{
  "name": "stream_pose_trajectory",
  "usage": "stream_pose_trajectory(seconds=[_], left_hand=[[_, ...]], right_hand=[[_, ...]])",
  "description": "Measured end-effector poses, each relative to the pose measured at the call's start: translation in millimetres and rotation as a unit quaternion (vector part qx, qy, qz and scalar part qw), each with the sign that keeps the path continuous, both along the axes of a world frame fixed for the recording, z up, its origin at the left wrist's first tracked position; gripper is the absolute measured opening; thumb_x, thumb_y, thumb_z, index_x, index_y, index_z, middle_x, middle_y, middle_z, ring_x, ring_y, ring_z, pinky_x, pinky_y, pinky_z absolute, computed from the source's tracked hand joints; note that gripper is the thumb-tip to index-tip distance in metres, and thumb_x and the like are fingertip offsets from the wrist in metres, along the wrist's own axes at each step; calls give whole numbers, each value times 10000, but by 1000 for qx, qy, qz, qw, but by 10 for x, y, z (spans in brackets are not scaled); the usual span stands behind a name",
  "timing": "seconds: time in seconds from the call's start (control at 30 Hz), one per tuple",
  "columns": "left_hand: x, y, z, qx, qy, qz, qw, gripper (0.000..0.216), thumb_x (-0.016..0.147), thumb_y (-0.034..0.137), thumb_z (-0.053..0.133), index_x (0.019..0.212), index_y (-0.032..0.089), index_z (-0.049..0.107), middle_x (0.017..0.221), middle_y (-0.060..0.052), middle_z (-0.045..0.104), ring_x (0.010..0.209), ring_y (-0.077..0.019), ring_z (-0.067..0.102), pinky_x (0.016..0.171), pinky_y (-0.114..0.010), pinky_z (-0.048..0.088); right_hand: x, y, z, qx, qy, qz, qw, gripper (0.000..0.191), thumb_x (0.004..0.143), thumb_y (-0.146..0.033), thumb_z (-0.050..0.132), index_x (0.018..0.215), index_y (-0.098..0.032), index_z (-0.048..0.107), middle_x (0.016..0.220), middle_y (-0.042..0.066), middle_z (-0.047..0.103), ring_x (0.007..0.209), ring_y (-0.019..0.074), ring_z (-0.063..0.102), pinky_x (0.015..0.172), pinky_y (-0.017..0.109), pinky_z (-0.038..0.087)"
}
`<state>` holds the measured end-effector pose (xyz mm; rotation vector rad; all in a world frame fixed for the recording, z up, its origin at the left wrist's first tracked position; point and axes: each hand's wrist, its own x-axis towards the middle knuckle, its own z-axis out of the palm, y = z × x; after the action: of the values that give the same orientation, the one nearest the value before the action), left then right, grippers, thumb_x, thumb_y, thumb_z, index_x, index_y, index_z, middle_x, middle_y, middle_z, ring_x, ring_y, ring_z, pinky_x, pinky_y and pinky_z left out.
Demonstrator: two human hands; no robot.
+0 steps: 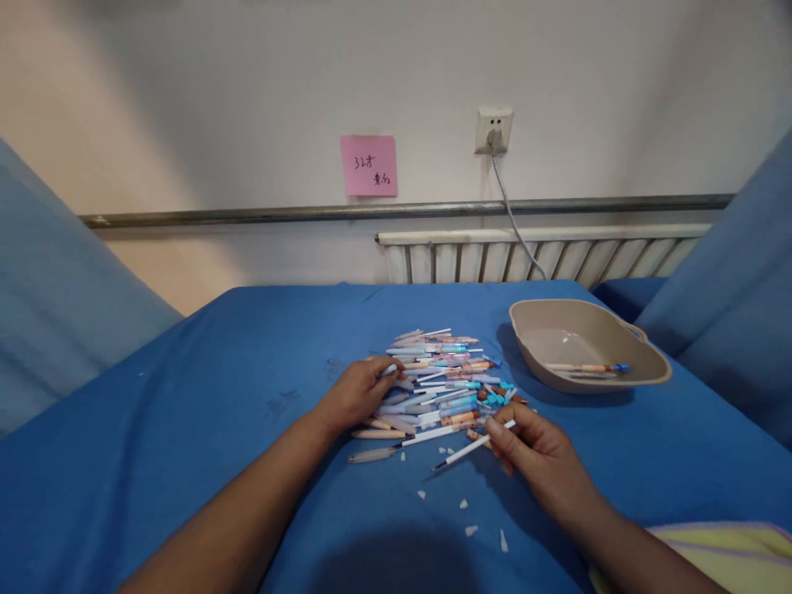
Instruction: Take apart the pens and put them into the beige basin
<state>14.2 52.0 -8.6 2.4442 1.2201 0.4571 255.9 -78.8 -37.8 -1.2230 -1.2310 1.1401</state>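
My right hand (538, 445) pinches a white pen refill (473, 447), its dark tip pointing down and left above the blue cloth. My left hand (359, 394) is closed at the left side of a pile of pen parts, gripping a pale pen part (388, 370) whose end shows between the fingers. The pile between my hands has grey and light-coloured pen barrels (401, 422), patterned barrels (459, 418), white refills (426, 436) and small turquoise pieces (495, 398). A grey barrel (373, 454) lies at the near left of the pile.
A beige plastic basin (557, 330) holding a few pens (585, 368) stands to the right. Small white scraps (471, 530) lie on the blue cloth (204, 429) in front. Yellow fabric (730, 557) is at the lower right. A pipe (297, 214) and a radiator (445, 256) run along the wall.
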Motion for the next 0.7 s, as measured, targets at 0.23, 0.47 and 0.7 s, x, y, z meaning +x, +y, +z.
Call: stream_pose_trajectory(seconds=[0.23, 0.47, 0.7], left_hand=[[40, 38, -11, 25, 2, 47, 999, 307, 898, 320, 382, 1067, 224, 620, 1043, -46, 680, 972, -204, 613, 873, -302, 444], [-3, 117, -66, 5, 15, -22, 1000, 334, 919, 348, 368, 1125, 232, 605, 1123, -46, 649, 1055, -194, 563, 943, -303, 405], [-40, 36, -6, -11, 2, -37, 999, 291, 912, 313, 381, 1039, 242, 632, 1039, -19, 671, 976, -178, 598, 884, -276, 433]], right_hand=[[2, 15, -54, -4, 25, 8, 1000, 331, 827, -465, 578, 671, -181, 513, 528, -41, 506, 468, 81, 443, 481, 210, 330], [-2, 12, -50, -7, 15, 3, 1000, 336, 827, -470, 574, 669, -178, 518, 542, -36, 509, 477, 85, 448, 479, 213, 333], [-9, 6, -11, -18, 25, 5, 1000, 347, 814, -491, 582, 670, -181, 522, 535, -35, 512, 474, 91, 448, 480, 217, 334]])
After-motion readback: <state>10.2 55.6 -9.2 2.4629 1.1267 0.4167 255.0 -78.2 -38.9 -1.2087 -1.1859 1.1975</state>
